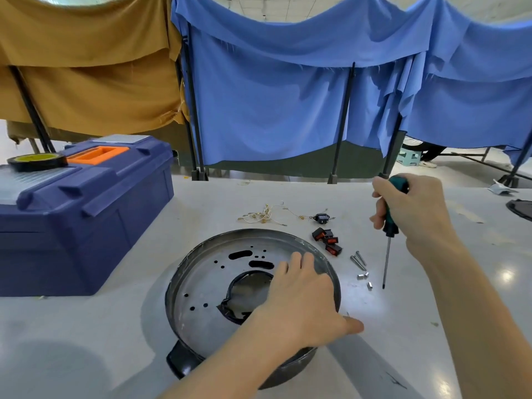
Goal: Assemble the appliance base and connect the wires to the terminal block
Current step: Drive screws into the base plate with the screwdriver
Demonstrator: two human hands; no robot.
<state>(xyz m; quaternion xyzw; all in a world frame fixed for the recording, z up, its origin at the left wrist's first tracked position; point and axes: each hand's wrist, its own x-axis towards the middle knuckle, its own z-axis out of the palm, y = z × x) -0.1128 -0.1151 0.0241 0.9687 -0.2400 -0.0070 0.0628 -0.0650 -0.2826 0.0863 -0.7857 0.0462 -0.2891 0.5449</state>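
A round silver metal appliance base point(207, 286) with a dark rim, punched holes and a jagged centre opening sits on the near middle of the white table point(115, 341). The left hand point(302, 300) lies over its right rim, fingers spread wide and flat on the metal plate, thumb outside on the table. The right hand point(414, 214) is wrapped round the green and black handle of a screwdriver point(387, 260), held nearly upright to the right of the base, tip down close to the table; whether it touches cannot be told. Between base and screwdriver lie long silver screws point(358, 260) and short silver sleeves point(363, 275). Just beyond them sit three black switches with red faces point(326, 240). Farther off, a tangle of pale wires with brass ends point(264, 214) lies beside a small black socket part point(321, 218). At far left stands a dark blue plastic toolbox with an orange handle point(86, 214), a black tape roll with a yellow core point(37, 161) on its lid
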